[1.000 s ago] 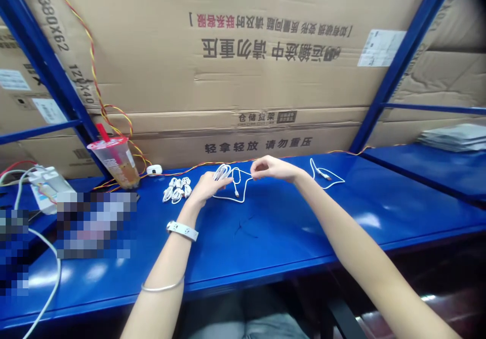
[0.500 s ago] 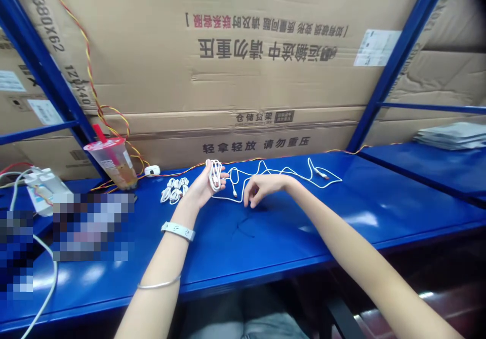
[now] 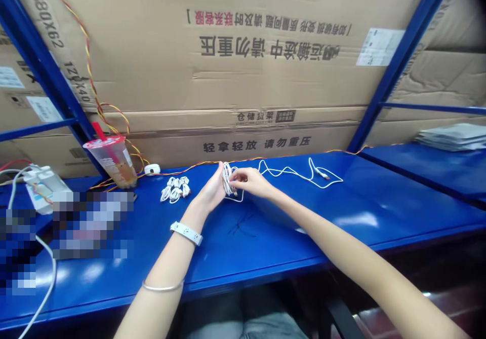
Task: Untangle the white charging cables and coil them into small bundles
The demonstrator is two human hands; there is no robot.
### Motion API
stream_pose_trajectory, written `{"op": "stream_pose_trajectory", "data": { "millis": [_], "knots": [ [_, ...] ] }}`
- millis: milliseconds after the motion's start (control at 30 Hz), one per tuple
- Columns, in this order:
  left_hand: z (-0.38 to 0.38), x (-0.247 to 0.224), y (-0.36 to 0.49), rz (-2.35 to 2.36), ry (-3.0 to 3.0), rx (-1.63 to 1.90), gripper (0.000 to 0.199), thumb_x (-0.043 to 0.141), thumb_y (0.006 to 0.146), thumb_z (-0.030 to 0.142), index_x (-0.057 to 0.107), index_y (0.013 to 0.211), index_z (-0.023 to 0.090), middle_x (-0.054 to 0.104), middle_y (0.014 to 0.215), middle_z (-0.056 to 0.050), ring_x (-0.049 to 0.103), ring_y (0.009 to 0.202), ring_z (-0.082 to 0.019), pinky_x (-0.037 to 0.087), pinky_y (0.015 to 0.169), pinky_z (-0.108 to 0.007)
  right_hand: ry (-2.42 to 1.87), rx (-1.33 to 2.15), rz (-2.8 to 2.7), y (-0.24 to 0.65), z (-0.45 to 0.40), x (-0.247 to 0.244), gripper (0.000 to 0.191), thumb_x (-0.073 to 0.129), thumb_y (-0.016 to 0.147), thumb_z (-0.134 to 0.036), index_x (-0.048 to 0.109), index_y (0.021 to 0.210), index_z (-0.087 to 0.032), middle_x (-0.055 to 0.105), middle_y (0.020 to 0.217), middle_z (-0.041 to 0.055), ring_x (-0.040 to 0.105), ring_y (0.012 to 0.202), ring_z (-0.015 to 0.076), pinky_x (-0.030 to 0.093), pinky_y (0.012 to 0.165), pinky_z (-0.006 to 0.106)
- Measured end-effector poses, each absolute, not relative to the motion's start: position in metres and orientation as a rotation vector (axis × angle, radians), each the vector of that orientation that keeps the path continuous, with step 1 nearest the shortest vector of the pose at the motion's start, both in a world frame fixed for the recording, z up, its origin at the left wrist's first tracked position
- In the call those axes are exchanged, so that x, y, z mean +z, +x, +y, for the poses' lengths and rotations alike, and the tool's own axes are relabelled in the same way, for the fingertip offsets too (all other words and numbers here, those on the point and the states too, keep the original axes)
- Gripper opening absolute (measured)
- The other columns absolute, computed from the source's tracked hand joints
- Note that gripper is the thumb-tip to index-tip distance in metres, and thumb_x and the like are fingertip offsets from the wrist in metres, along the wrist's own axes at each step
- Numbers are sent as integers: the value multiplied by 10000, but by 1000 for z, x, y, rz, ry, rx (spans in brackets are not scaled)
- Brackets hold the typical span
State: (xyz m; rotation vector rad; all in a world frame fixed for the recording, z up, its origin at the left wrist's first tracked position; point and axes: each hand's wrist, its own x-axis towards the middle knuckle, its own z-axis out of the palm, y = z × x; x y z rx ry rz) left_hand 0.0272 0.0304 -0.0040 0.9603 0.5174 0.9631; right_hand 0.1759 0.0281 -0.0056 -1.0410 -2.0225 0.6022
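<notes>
A coiled white USB cable [image 3: 227, 178] rests against the palm and fingers of my left hand [image 3: 214, 191], which is closed around it and raised over the table. My right hand [image 3: 252, 182] meets the coil from the right, thumb and fingertips pinched together at its side. Whether a thin thing sits in that pinch is too small to tell. Thin black ties [image 3: 242, 226] lie on the blue table [image 3: 273, 248] below my hands. Several small bundled white cables [image 3: 174, 189] lie to the left of my left hand.
A loose white cable [image 3: 290, 171] stretches along the back right. At the left stand a drink cup [image 3: 112, 161] with a red straw and a white power strip [image 3: 47, 189]. Cardboard [image 3: 266, 90] rises behind. Flat packets [image 3: 451, 137] are stacked far right.
My right hand has moved up and left from over the table to the coil. My left hand has shifted slightly right and turned, with the coil still in it.
</notes>
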Motion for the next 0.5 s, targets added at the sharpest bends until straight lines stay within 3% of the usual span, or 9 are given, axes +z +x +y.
{"op": "stream_pose_trajectory", "data": {
  "millis": [200, 300, 500],
  "knots": [
    [32, -6, 24, 497, 931, 931, 508, 285, 923, 567, 577, 908, 152, 633, 844, -83, 639, 746, -164, 527, 657, -284, -1021, 991, -1812, 175, 28, -7, 101, 635, 689, -236, 631, 736, -147, 627, 636, 3, 578, 589, 122, 434, 580, 232],
    [33, -5, 23, 586, 886, 957, 522, 275, 923, 569, 576, 974, 145, 650, 883, -108, 657, 767, -186, 543, 686, -328, -1004, 1099, -1673, 176, 28, -5, 61, 600, 662, -209, 589, 674, -151, 573, 594, -17, 518, 538, 91, 391, 503, 201],
    [37, -6, 21, 715, 812, 1096, 197, 504, 909, 340, 519, 986, 159, 679, 993, -131, 692, 770, -199, 551, 718, -355, -1067, 1037, -1520, 198, 35, 13, 79, 575, 641, -226, 553, 639, -150, 487, 511, -28, 399, 440, 59, 260, 390, 172]
  ]
}}
